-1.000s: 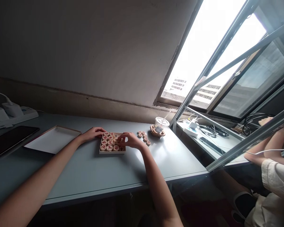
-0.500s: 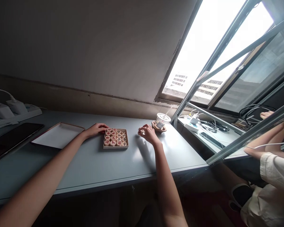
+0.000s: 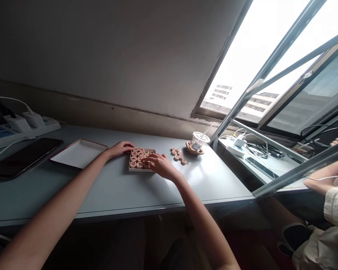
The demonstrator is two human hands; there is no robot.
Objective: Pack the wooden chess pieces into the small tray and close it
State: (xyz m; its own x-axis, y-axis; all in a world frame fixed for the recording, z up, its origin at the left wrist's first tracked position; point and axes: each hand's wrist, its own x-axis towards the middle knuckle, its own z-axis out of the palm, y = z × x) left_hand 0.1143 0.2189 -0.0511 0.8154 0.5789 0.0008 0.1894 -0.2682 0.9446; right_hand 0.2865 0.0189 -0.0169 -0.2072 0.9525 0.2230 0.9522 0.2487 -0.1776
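Note:
A shallow open box (image 3: 142, 170) stands on the table, packed with rows of round wooden pieces (image 3: 140, 165) that bear red or dark characters. At its upper left corner my left hand (image 3: 122, 149) grips the box's edge. My right hand (image 3: 161, 165) reaches over the right side of the box, its fingers apart and bent down onto the pieces, hiding some of them. No piece can be made out between those fingers. Several loose round pieces (image 3: 177, 157) lie on the table to the right of the box.
A lidded cup (image 3: 196, 145) stands in a wooden holder (image 3: 195, 150) near the wall. On the left are an empty tray-like lid (image 3: 79, 153), a black tablet (image 3: 25, 155) and a power strip (image 3: 45, 125). Metal shelf bars and another person's arm (image 3: 326, 174) are at the right.
My right hand has moved left from the loose pieces near the cup to the box, uncovering those pieces. My left hand stays at the box's corner. The camera view has shifted slightly.

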